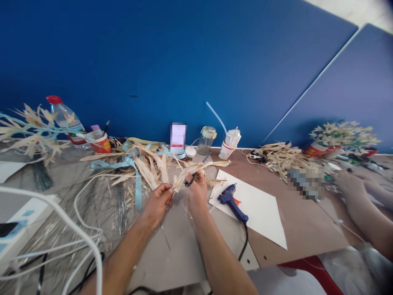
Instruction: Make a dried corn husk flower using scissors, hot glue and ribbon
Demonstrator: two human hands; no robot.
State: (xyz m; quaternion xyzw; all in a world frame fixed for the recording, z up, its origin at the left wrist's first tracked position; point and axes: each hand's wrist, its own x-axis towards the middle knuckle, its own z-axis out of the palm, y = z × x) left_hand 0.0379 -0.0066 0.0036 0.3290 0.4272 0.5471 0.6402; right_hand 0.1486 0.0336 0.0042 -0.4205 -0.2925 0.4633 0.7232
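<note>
Blue partition (153,61): rises right behind the counter's back edge.
Counter (310,229): crowded, with white cable (81,211) looping over its left end and a co-worker's arms (359,200) over its right.
Leafy sprays: the left spray (23,129) and the right spray (344,135), towards the back corners, look made up to me, so that much seems done.
Husk heap (150,166): sprawls left of centre towards the back edge, strips loose; I'd judge plenty is left to work through.
White sheet (264,217): lies askew right of centre, the blue glue gun (231,200) on it, out of anyone's grasp.
Hands: the left hand (159,198) pinches a husk piece (180,181), thumb against fingers; the right hand (198,188) is curled closed around a dark tool (190,180).
Husk piece: held between both hands, near the counter's middle, in front of the heap; straw-pale, dry, creased, ragged at the edges. It looks unfinished, partway at best.
Dark tool: possibly scissors; from here I can't tell whether it is cutting.
</note>
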